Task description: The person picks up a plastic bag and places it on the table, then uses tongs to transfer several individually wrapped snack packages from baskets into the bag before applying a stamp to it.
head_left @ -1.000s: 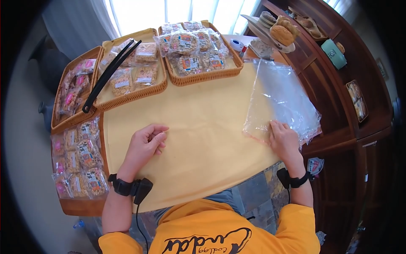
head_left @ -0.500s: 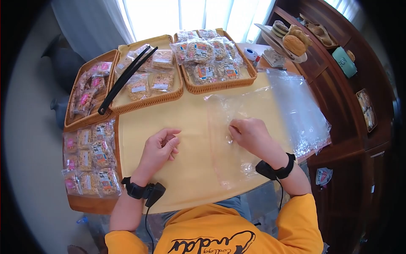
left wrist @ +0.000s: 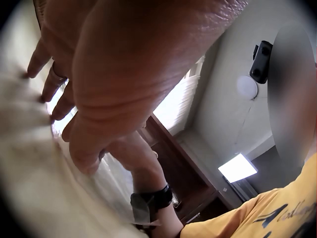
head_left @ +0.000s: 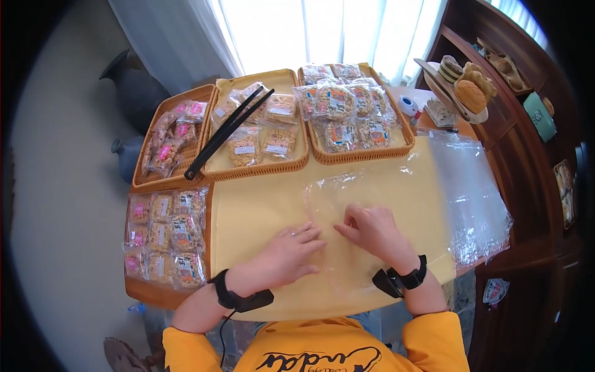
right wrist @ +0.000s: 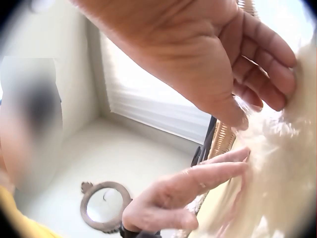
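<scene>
A large clear plastic bag (head_left: 372,180) lies flat on the yellow cloth (head_left: 248,198), its near-left edge marked by a faint pinkish line. My left hand (head_left: 290,254) reaches over that edge with fingers straight and spread, a ring on one finger; the fingertips rest at the film. To its right, my right hand (head_left: 375,235) is over the bag. In the right wrist view its fingers (right wrist: 277,82) bend loosely, the thumb stands apart from them, and crinkled film (right wrist: 280,126) shows right at the fingertips.
More clear bags (head_left: 474,198) lie at the table's right edge. Three wicker baskets (head_left: 260,172) of packaged snacks line the back, with black tongs (head_left: 226,133) across them. Packaged snacks (head_left: 162,239) lie at left. A wooden shelf (head_left: 527,260) stands right.
My right hand has drawn one bag leftward from the pile onto the middle of the cloth. My left hand has moved right to the bag's edge and straightened its fingers.
</scene>
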Demonstrator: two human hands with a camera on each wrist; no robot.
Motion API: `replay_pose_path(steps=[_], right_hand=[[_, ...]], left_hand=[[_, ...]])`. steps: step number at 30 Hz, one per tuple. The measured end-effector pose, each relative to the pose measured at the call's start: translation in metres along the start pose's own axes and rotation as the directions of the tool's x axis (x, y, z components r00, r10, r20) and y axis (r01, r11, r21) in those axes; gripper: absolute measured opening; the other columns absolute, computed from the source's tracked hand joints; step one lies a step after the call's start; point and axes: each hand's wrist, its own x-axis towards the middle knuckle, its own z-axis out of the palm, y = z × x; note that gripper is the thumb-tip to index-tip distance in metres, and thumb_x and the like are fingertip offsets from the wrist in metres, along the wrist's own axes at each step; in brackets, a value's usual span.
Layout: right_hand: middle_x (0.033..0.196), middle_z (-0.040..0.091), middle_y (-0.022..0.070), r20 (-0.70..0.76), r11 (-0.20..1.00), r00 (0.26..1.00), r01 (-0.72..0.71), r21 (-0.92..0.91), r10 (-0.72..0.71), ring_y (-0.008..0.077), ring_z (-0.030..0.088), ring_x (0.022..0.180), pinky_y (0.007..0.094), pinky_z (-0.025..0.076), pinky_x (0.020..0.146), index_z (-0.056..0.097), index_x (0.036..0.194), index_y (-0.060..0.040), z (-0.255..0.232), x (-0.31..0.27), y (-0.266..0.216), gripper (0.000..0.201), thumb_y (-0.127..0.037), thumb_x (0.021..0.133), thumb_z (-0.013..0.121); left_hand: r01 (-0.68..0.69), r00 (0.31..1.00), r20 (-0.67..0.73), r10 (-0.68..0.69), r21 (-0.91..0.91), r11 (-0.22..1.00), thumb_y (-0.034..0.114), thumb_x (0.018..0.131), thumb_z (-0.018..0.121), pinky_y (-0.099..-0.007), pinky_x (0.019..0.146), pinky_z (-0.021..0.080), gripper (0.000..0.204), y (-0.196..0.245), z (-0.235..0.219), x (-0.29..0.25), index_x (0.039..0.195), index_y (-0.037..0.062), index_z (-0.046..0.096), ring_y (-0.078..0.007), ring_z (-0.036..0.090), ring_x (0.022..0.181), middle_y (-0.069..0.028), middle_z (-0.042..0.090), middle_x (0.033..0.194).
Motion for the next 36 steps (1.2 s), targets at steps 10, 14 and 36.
replay_pose_path(steps=[10, 14, 36], right_hand=[[0.063, 0.061, 0.0137, -0.005, 0.985, 0.997, -0.079, 0.152, 0.081, 0.0319, 0.062, 0.058, 0.0377, 0.048, 0.053, 0.065, 0.072, -0.0037, 0.008, 0.004, 0.012, 0.021, -0.021, 0.082, 0.07], [0.062, 0.061, 0.014, 0.02, 0.977, 0.994, -0.106, 0.182, 0.104, 0.0324, 0.061, 0.057, 0.0378, 0.048, 0.052, 0.065, 0.072, -0.0038, 0.005, 0.006, 0.013, 0.02, -0.021, 0.082, 0.07], [0.063, 0.062, 0.0123, 0.005, 0.975, 0.993, -0.113, 0.193, 0.114, 0.0321, 0.062, 0.058, 0.0392, 0.049, 0.053, 0.065, 0.073, -0.0069, 0.007, 0.003, 0.018, 0.02, -0.024, 0.083, 0.069]], left_hand=[[0.66, 0.591, -0.739, -0.324, 0.212, 0.721, 0.029, 0.084, 0.071, -0.0473, 0.085, 0.049, 0.041, -0.152, -0.115, 0.042, 0.108, -0.0015, 0.06, -0.0398, 0.062, 0.099, -0.0219, 0.066, 0.105], [0.773, 0.587, -0.55, -0.595, 0.161, 0.614, 0.046, 0.085, 0.068, -0.0489, 0.076, 0.05, 0.046, -0.176, -0.119, 0.048, 0.093, 0.0012, 0.061, -0.0408, 0.065, 0.088, -0.0217, 0.068, 0.089], [0.441, 0.836, -0.04, -0.548, -0.547, 0.712, 0.023, 0.095, 0.06, -0.0195, 0.043, 0.041, 0.026, -0.104, -0.149, 0.078, 0.109, 0.0012, 0.058, -0.004, 0.053, 0.05, 0.0014, 0.06, 0.071]])
